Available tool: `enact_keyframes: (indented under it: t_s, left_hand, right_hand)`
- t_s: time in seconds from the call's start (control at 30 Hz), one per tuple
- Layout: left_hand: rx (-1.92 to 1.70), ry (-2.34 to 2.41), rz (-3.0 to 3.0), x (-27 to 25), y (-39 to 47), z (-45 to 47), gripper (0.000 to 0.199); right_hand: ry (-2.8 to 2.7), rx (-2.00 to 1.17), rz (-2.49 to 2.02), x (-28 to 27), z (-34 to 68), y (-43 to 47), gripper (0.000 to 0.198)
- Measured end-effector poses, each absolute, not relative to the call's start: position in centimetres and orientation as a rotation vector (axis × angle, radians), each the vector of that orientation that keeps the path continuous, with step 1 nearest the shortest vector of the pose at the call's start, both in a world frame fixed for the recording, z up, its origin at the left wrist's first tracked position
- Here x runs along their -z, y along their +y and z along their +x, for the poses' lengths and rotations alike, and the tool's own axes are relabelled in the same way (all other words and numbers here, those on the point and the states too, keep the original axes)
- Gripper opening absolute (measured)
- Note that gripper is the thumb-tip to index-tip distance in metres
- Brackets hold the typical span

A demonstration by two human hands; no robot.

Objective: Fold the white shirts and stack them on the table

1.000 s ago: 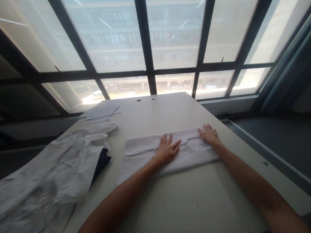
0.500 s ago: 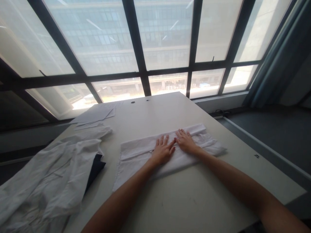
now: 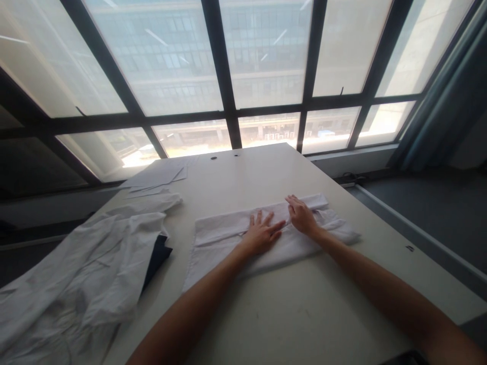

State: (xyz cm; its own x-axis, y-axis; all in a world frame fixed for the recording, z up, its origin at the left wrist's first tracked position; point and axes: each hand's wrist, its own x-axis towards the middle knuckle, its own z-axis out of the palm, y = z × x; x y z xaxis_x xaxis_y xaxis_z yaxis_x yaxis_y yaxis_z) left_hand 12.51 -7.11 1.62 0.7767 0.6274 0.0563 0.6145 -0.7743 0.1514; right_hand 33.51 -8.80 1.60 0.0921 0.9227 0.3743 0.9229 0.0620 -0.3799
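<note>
Landmark: one folded white cloth (image 3: 218,234), lying in a flat strip on my one white table (image 3: 281,314). Nearest me, bottom edge, right of the cloth: one dark object (image 3: 405,359), cut off, can't tell what. Left of the cloth and well apart from it: one heap of crumpled white fabric (image 3: 99,268), with one navy piece (image 3: 157,259) poking out on the side facing the cloth. Two hands, both mine. My left hand (image 3: 263,236) lies flat on the middle of the cloth, fingers spread apart, clamped on nothing. My right hand (image 3: 302,217) is just beside it, over the cloth's right half, fingers straight and close together, tilted; can't tell how much of it touches. Right of the cloth, by the table's edge: one small dark mark (image 3: 410,248), too small to read. Past the cloth, to its left: loose paper sheets (image 3: 155,176), at least three, any print unreadable. Straight beyond the cloth, at the table's far end: two dark spots (image 3: 213,158). Farthest past the cloth: dark-framed windows (image 3: 266,61), and one blue-grey curtain (image 3: 443,96) off to its right.
</note>
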Motion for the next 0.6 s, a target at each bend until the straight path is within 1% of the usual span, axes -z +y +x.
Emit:
enact_keyframes:
  t_s: [0.1, 0.17, 0.33, 0.47, 0.6]
  left_hand:
    - [-0.162, 0.986, 2.861, -1.2, -7.0, 12.6, 0.050]
    - [-0.177, 0.976, 2.873, -1.0, -7.0, 12.6, 0.052]
    - [-0.226, 0.964, 2.840, -0.5, -7.0, 12.9, 0.055]
    - [-0.227, 1.160, 2.768, -0.6, -6.5, 12.4, 0.060]
    - [-0.098, 1.325, 2.682, -1.2, -5.2, 9.7, 0.068]
  right_hand:
    - [-2.008, -0.073, -1.763, -1.3, 31.1, -9.4, 0.052]
    - [-2.131, -0.113, -1.789, -0.9, 30.3, -9.7, 0.054]
    - [-2.214, -0.068, -1.919, 0.3, 30.8, -9.6, 0.056]
    - [-2.221, -0.017, -1.935, 0.8, 31.3, -9.4, 0.056]
    - [-2.224, 0.010, -1.965, 1.1, 31.2, -9.3, 0.058]
